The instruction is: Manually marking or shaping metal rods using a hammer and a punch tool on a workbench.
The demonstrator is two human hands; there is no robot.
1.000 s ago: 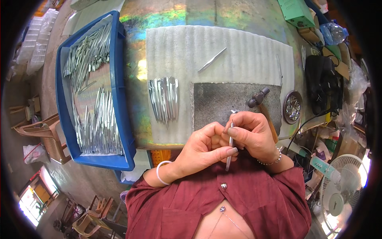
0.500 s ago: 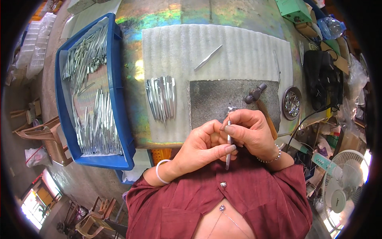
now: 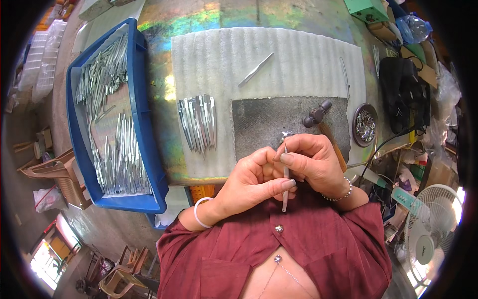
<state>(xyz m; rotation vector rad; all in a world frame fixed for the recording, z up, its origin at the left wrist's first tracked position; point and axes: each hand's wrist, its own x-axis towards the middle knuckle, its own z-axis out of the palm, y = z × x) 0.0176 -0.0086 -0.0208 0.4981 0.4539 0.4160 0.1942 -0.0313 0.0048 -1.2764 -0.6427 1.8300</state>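
Close in front of my chest, both hands hold one slim silver metal tool, tweezer-like in shape, its narrow tip pointing away from me. My left hand grips its lower part, thumb pressed on it. Nearer the tip, my right hand pinches it between thumb and fingers. Just beyond my fingers a small shiny metal thing shows on the dark rough pad; my hand partly covers it. To the right of my right hand, a hammer lies on the pad, its wooden handle toward me.
White foam sheet bears a row of similar tools and a single one. At left stands a blue tray full of them. On the right are a round dish of small metal parts, a black bag and a fan.
The view has shifted slightly, so the table things appear a little further left and up. Both hands keep nearly the same hold on the metal tool.
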